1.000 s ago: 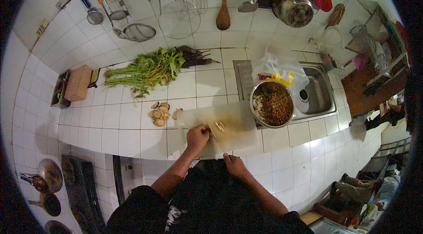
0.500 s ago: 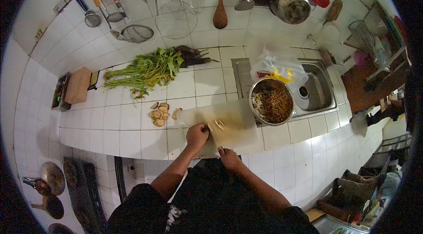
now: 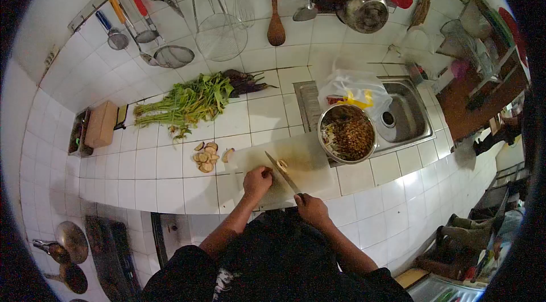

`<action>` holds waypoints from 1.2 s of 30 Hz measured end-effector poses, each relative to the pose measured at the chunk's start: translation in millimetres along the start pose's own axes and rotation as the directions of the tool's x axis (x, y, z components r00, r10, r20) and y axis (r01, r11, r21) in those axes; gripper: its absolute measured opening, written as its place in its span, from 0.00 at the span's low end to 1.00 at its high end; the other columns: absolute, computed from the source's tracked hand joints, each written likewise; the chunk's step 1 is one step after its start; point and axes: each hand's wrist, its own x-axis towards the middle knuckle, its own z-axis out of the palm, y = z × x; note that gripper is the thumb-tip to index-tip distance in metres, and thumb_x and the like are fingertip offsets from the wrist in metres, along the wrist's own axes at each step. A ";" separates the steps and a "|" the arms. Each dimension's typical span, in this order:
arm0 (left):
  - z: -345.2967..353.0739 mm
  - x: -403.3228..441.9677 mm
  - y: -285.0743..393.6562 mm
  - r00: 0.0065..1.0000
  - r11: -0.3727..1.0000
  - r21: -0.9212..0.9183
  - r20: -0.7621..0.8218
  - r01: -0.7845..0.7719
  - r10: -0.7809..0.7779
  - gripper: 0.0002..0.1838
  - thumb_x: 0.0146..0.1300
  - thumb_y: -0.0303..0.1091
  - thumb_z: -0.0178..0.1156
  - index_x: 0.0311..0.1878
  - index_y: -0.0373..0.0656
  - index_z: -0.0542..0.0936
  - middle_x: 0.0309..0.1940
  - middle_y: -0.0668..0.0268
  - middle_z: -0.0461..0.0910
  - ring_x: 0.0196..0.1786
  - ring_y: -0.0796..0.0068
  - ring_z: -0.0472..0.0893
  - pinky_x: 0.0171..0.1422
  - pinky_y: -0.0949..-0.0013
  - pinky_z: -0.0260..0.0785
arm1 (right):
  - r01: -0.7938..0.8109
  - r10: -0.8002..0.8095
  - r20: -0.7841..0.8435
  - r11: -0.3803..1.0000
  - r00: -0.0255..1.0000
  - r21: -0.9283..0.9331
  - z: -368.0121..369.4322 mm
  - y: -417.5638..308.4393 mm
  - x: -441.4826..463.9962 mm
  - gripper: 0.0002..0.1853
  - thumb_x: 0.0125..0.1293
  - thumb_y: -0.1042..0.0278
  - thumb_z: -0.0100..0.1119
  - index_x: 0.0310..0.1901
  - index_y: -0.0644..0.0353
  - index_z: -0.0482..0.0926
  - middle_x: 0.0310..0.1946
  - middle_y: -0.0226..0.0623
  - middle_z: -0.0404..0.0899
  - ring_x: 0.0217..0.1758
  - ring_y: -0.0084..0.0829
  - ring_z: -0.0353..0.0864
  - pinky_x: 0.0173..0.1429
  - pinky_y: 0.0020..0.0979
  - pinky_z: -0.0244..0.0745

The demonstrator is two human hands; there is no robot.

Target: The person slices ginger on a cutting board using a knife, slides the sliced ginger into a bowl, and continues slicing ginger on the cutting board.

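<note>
My right hand [image 3: 311,210] is wrapped round the handle of a knife [image 3: 289,180], whose blade slants up and left across a pale cutting board [image 3: 311,162]. A few small pale cut pieces [image 3: 282,164] lie on the board, beside the blade. Just left of the knife, my left hand [image 3: 258,182] is closed at the board's near left part; whatever its fingers hold is hidden. Several pale slices with dark skin [image 3: 206,157] are piled on the tiles left of the board, with one slice [image 3: 228,154] apart from them.
A metal bowl [image 3: 321,145] of chopped brown food stands right of the board, by the sink [image 3: 421,114] and a plastic bag [image 3: 352,86]. Leafy greens [image 3: 196,100] and dark purple eggplants [image 3: 247,84] lie at the back. Utensils, including a wooden spoon [image 3: 276,32], hang above.
My right hand has shifted right with the knife, and the blade has moved away from my left hand to beside the small pieces. The whole view has tilted slightly.
</note>
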 end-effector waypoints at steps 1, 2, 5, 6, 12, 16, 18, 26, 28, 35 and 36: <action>-1.1 -1.0 1.9 0.998 0.998 -0.004 0.000 -0.058 0.058 0.12 0.56 0.38 0.65 0.41 0.43 0.85 0.30 0.55 0.84 0.36 0.59 0.85 0.45 0.61 0.77 | -0.061 0.060 -0.014 0.997 0.998 -0.045 -1.7 -2.1 -3.6 0.27 0.71 0.42 0.47 0.40 0.62 0.81 0.33 0.56 0.82 0.42 0.58 0.82 0.47 0.53 0.75; -1.5 -0.4 1.8 0.998 0.998 -0.003 0.004 -0.062 0.062 0.12 0.56 0.38 0.65 0.41 0.43 0.85 0.30 0.55 0.84 0.36 0.59 0.85 0.45 0.61 0.77 | -0.065 0.064 -0.018 0.997 0.998 -0.042 -3.1 -2.3 -6.5 0.27 0.71 0.42 0.47 0.40 0.62 0.81 0.33 0.56 0.82 0.42 0.58 0.82 0.47 0.53 0.75; 14.2 5.8 -10.3 0.989 0.972 -0.229 0.125 -0.044 0.074 0.15 0.56 0.35 0.66 0.46 0.43 0.85 0.32 0.56 0.85 0.37 0.62 0.86 0.46 0.64 0.77 | -0.092 0.090 -0.037 0.993 0.995 -0.073 -8.9 3.2 -12.6 0.26 0.69 0.40 0.50 0.40 0.59 0.81 0.32 0.53 0.83 0.40 0.55 0.83 0.44 0.51 0.76; 17.6 5.3 -13.5 0.997 0.910 -0.414 0.071 0.002 0.030 0.15 0.57 0.35 0.66 0.47 0.43 0.84 0.34 0.57 0.85 0.37 0.63 0.85 0.44 0.64 0.77 | -0.083 0.078 -0.077 0.994 0.994 -0.068 -10.4 4.1 -14.8 0.25 0.68 0.40 0.51 0.39 0.58 0.81 0.31 0.51 0.83 0.39 0.54 0.83 0.43 0.50 0.76; -16.9 -1.8 9.9 0.974 0.948 -0.230 -0.105 -0.221 0.202 0.17 0.53 0.37 0.70 0.47 0.48 0.84 0.48 0.65 0.80 0.50 0.61 0.78 0.54 0.61 0.73 | -0.045 0.023 -0.185 0.993 0.982 -0.114 -16.1 11.7 -25.9 0.21 0.65 0.43 0.57 0.40 0.56 0.83 0.31 0.46 0.83 0.38 0.51 0.83 0.42 0.48 0.77; -22.2 5.9 29.2 0.909 0.906 0.069 0.053 -0.417 0.414 0.15 0.49 0.40 0.71 0.43 0.55 0.86 0.55 0.68 0.74 0.62 0.60 0.68 0.64 0.54 0.64 | -0.011 -0.009 -0.184 0.995 0.983 -0.103 -11.9 14.7 -28.6 0.21 0.63 0.43 0.60 0.41 0.53 0.84 0.35 0.44 0.84 0.39 0.48 0.84 0.43 0.46 0.78; -21.7 10.0 31.4 0.899 0.894 0.093 0.064 -0.437 0.433 0.13 0.50 0.41 0.71 0.41 0.56 0.86 0.55 0.68 0.74 0.62 0.60 0.68 0.63 0.53 0.64 | -0.014 -0.007 -0.167 0.992 0.986 -0.124 -9.1 16.0 -27.7 0.20 0.63 0.43 0.60 0.41 0.53 0.85 0.35 0.43 0.84 0.39 0.47 0.84 0.43 0.46 0.78; -6.9 32.3 3.7 0.913 0.914 0.029 0.067 -0.405 0.403 0.07 0.55 0.41 0.69 0.36 0.55 0.87 0.52 0.67 0.75 0.59 0.61 0.70 0.61 0.54 0.65 | -0.092 0.084 -0.046 0.977 0.995 -0.191 -23.0 24.3 -47.0 0.25 0.60 0.36 0.59 0.40 0.51 0.86 0.34 0.42 0.85 0.40 0.45 0.84 0.44 0.44 0.78; -6.8 38.4 -3.2 0.929 0.928 -0.054 -0.068 -0.368 0.364 0.06 0.54 0.39 0.70 0.36 0.54 0.87 0.48 0.68 0.77 0.56 0.62 0.72 0.60 0.57 0.67 | -0.094 0.089 -0.043 0.988 0.995 -0.119 -36.8 25.4 -60.0 0.26 0.59 0.34 0.59 0.39 0.51 0.87 0.34 0.42 0.85 0.39 0.45 0.85 0.43 0.44 0.78; 3.1 56.3 25.5 0.892 0.891 -0.037 -0.040 -0.452 0.451 0.10 0.54 0.39 0.70 0.40 0.53 0.87 0.43 0.68 0.79 0.51 0.62 0.75 0.58 0.58 0.69 | -0.093 0.081 -0.133 0.992 0.988 -0.087 -36.5 65.1 -59.5 0.25 0.58 0.36 0.61 0.38 0.51 0.87 0.33 0.41 0.85 0.38 0.45 0.85 0.43 0.43 0.78; 3.6 57.9 32.1 0.880 0.879 0.047 0.052 -0.475 0.473 0.13 0.54 0.40 0.69 0.44 0.53 0.86 0.44 0.67 0.79 0.52 0.61 0.76 0.59 0.58 0.69 | -0.118 0.108 -0.106 0.989 0.988 -0.091 -43.1 59.9 -59.3 0.24 0.58 0.37 0.62 0.38 0.51 0.87 0.33 0.41 0.85 0.39 0.45 0.85 0.43 0.43 0.78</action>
